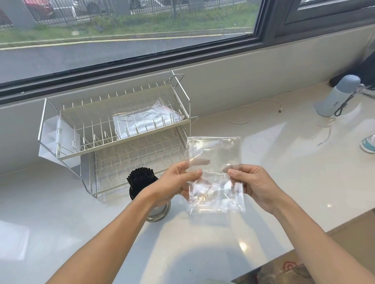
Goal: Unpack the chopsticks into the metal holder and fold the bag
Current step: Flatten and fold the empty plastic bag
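Hands meet at chest height over a pale countertop [287, 178], both gripping a clear plastic bag [215, 162] that looks empty. The left hand [176, 181] pinches the bag's left edge between thumb and curled fingers; the right hand [251, 181] pinches the right edge the same way, thumb on the near face. Held by both sides like this, the thin film is stretched flat and stays off the counter, which is probably the point: a limp bag creases cleanly only when kept taut. A bend already runs across it at the level of the fingers, with the upper part standing up and the lower part hanging toward the viewer (whether that is a deliberate fold or just slack, the picture does not settle).

Black chopsticks [139, 176] stand upright, bunched together, in a round metal holder [158, 210] just left of the bag and partly hidden behind the left wrist. So the unpacking appears done and folding is the step in hand.

Behind the holder sits a two-tier wire dish rack [117, 129] with another clear bag [148, 120] lying on its upper shelf. Farther right are a white cable [252, 111], a grey flask [336, 97] and a small yellow-capped bottle [374, 142].
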